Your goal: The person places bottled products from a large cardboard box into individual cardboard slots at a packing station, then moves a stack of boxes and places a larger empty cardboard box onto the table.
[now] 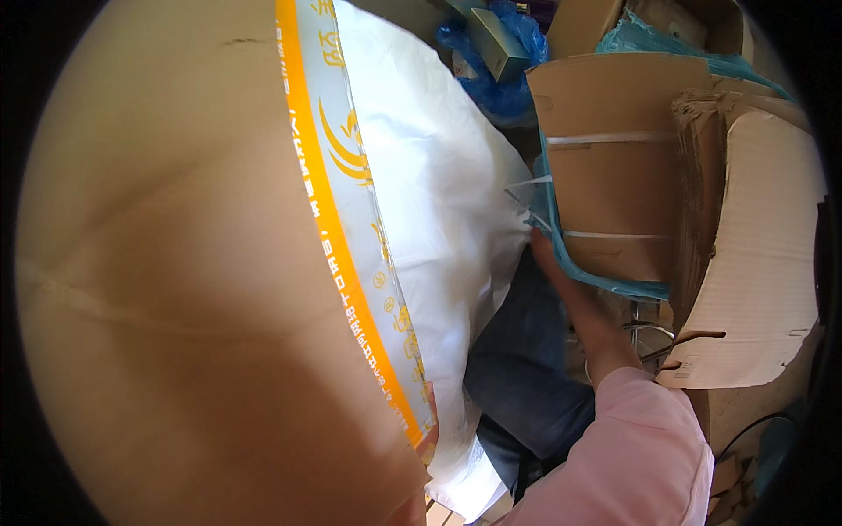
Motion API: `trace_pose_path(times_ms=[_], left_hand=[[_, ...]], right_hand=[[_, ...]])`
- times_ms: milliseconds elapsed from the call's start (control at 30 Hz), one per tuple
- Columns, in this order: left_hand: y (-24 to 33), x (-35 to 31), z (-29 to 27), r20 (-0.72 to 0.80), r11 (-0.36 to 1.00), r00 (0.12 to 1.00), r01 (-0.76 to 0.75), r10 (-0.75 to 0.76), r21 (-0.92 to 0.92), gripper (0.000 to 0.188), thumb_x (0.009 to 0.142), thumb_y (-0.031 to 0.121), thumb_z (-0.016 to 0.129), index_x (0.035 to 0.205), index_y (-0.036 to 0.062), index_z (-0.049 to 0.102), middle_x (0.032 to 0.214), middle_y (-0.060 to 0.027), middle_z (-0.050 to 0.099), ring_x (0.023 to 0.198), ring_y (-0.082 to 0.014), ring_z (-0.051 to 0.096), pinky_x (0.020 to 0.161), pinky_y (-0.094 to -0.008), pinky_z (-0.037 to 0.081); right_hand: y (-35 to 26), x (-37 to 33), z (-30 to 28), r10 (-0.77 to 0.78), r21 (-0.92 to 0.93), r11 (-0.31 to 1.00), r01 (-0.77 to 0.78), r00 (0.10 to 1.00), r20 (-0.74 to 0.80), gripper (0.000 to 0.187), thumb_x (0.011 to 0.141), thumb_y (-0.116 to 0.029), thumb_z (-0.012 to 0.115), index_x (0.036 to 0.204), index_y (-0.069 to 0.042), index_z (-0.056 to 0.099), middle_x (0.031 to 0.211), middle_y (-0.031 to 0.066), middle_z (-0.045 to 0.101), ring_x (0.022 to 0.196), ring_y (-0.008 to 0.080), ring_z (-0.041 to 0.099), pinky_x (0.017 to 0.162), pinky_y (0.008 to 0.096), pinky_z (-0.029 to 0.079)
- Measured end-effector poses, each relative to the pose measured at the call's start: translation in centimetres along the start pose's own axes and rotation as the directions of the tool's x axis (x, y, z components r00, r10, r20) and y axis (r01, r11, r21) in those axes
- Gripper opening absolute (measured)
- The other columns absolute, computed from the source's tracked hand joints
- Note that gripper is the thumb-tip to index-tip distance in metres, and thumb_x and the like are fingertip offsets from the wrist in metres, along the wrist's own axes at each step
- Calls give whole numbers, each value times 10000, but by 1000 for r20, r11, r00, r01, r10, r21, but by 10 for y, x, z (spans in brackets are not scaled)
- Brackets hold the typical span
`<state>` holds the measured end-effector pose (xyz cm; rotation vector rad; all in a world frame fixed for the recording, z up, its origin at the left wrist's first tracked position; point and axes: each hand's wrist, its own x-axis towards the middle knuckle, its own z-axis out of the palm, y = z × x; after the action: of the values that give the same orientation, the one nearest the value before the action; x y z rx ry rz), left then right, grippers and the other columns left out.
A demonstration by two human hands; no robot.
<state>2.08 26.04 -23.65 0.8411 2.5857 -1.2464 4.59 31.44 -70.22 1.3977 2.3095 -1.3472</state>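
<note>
A large tan cardboard box (202, 263) fills the left side, very close. Printed packing tape (329, 219), orange and silver, runs down its edge. Beside it bulges a white plastic sack (438, 193), its surface creased toward the right. My right arm, in a pink sleeve, reaches forward to that gathered edge. There my right hand (534, 237) is closed on the sack, its fingers mostly hidden. At the lower end of the tape, a bit of my left hand (430, 412) shows, its fingers curled round the box's edge; the rest is hidden behind the box.
Folded cardboard (745, 245) and a strapped carton (614, 167) in teal plastic stand close on the right. A blue plastic bag (500, 92) with a small box (498, 44) lies at the back. Metal tubing (647, 333) shows below the carton. My jeans-clad leg (526, 351) is between.
</note>
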Motion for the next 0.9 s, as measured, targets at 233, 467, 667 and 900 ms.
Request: trace_pose_path(times_ms=[233,467,667,900], left_hand=[[15,1,-15,-85,989,996,-18,31,144,636,888,486,448,1009,-126,572,1003,-282,585,899,-398,572,836,-447,428],[9,9,-3,-225,984,968,-71,107,163,593,884,471,470,940,-104,601,926,-255,608,822,-376,587,765,-429,455],[6,-13,-8,-107,990,992,-57,71,126,544,884,432,499,964,-97,596,917,-239,608,815,-366,588,758,-413,459],[11,3,-12,-328,967,932,-211,155,-143,440,900,330,501,1146,-33,539,1146,-214,550,1061,-345,518,904,-398,409]], right_hand=[[-18,46,-1,24,-21,999,-25,999,-48,459,830,-253,532,1233,-42,471,1316,187,412,1175,355,424,982,441,357],[2,23,1,38,-66,997,-39,999,-16,468,820,-242,548,1236,-43,469,1324,188,402,1178,360,420,986,445,353],[21,-7,-1,-4,-119,993,7,1000,24,476,811,-233,561,1238,-44,468,1331,189,394,1180,364,416,989,449,350],[-8,-36,2,28,-163,986,-21,999,44,485,778,-201,601,1219,-37,484,1340,193,379,1183,382,407,993,461,345]])
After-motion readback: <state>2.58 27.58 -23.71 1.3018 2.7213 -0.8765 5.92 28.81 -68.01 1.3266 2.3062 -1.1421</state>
